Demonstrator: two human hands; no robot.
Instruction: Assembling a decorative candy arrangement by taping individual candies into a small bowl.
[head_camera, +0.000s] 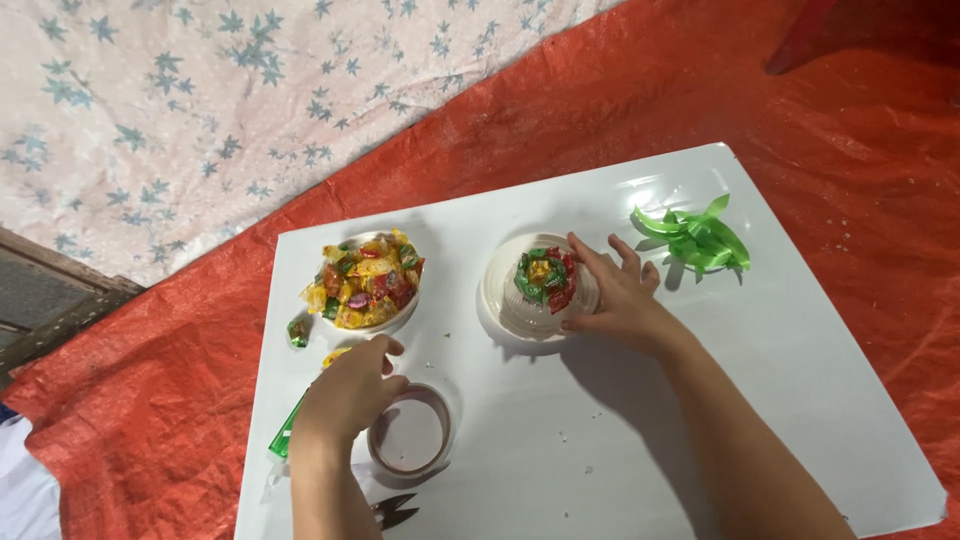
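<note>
Right hand (618, 292) is steadying the clear cup (540, 285) of wrapped candies on the white board (760, 400), fingers spread along its rim; left hand (350, 395) is curling over the tape roll (412, 432), apparently gripping it. Pressing the cup flat is keeping it from tipping; candy bowl (365, 280) and green ribbon (695, 238) are lying alongside.

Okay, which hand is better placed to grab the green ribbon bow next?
The right hand. It rests on the clear cup of candies, beside the green ribbon bow. The left hand is across the white board, on the tape roll.
</note>
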